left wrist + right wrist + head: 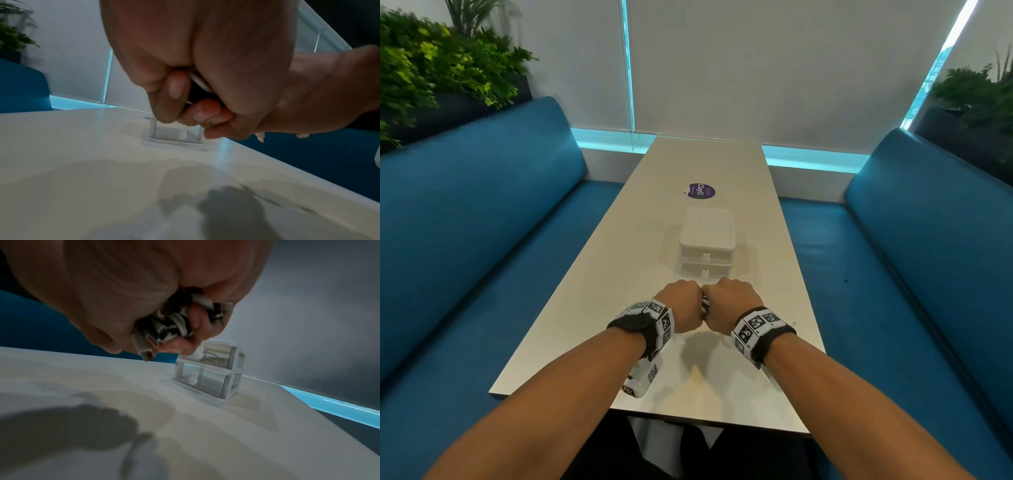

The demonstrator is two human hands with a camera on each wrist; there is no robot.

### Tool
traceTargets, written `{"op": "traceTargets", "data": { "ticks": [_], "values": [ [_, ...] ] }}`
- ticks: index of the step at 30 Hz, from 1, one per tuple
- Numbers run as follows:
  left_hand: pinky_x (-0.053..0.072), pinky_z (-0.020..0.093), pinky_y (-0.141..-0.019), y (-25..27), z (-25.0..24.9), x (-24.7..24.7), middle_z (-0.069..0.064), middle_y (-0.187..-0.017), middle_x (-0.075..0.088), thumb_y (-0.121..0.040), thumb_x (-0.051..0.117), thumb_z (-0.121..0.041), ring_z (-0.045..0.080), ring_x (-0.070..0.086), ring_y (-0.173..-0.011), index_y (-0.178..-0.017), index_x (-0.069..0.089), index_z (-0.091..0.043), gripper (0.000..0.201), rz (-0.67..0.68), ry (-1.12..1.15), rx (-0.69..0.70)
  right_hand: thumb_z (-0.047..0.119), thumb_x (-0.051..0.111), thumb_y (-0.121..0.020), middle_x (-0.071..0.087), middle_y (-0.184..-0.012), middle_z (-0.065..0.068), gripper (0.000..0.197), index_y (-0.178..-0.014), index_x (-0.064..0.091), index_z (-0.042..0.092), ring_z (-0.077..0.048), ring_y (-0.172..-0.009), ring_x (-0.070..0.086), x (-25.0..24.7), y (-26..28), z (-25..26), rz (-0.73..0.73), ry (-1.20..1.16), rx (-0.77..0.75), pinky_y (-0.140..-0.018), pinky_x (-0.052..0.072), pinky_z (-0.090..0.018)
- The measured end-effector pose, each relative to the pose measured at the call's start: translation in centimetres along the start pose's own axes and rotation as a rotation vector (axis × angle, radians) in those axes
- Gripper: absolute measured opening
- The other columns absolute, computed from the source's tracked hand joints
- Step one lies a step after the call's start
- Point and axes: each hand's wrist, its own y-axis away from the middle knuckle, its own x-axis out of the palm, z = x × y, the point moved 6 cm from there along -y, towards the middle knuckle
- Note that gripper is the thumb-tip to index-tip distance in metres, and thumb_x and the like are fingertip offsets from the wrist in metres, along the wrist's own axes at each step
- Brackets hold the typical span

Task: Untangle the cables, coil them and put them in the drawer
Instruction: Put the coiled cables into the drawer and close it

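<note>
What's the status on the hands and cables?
Both hands, left and right, grip the bunched cables above the table. Two-drawer organizer ahead, both drawers shut. Nothing between.

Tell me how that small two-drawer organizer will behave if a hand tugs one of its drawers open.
The drawer organizer looks like thin clear plastic, so probably light and apt to slide on the smooth table unless steadied. It stands stacked two high, so a tug on the top drawer might tip it. The bunny-shaped handles look small, likely needing a pinch.

Ahead: the drawer unit [706, 246] stands mid-table, just beyond your fists, blocking a straight reach.
Sides: bare table [619, 260] runs to both long edges.
Far end: only a flat sticker [699, 191].
</note>
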Motion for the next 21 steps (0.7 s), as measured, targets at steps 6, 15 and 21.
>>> {"op": "traceTargets", "data": {
  "ticks": [6, 15, 21],
  "values": [
    [0.05, 0.031, -0.065, -1.1, 2.2, -1.4, 0.0, -0.092, 0.066, -0.077, 0.067, -0.021, 0.021, 0.063, -0.079, -0.098, 0.057, -0.021, 0.024, -0.094, 0.245, 0.027, 0.023, 0.058, -0.082, 0.065, -0.084, -0.002, 0.014, -0.095, 0.061, 0.026, -0.028, -0.071, 0.062, -1.5, -2.1, -1.5, -0.05, -0.027, 0.015, -0.06, 0.045, -0.032],
    [0.048, 0.035, -0.087, -2.9, 6.7, 2.2, 0.004, -0.125, 0.057, -0.091, 0.054, -0.028, 0.026, 0.059, -0.105, -0.122, 0.054, -0.023, 0.031, -0.02, 0.196, -0.172, 0.031, 0.064, -0.083, 0.063, -0.085, 0.001, 0.014, -0.094, 0.06, 0.024, -0.025, -0.075, 0.06, -4.5, -5.0, -6.6, -0.296, -0.317, 0.233, -0.067, 0.054, -0.036],
    [0.05, 0.038, -0.092, -3.7, 5.5, 3.3, 0.008, -0.128, 0.059, -0.094, 0.047, -0.022, 0.029, 0.06, -0.111, -0.136, 0.049, -0.023, 0.042, -0.057, 0.141, -0.178, 0.028, 0.065, -0.078, 0.064, -0.081, 0.008, 0.013, -0.091, 0.063, 0.029, -0.022, -0.078, 0.065, -3.2, -7.1, -4.6, -0.085, -0.294, 0.11, -0.068, 0.055, -0.033]
  ]
}}
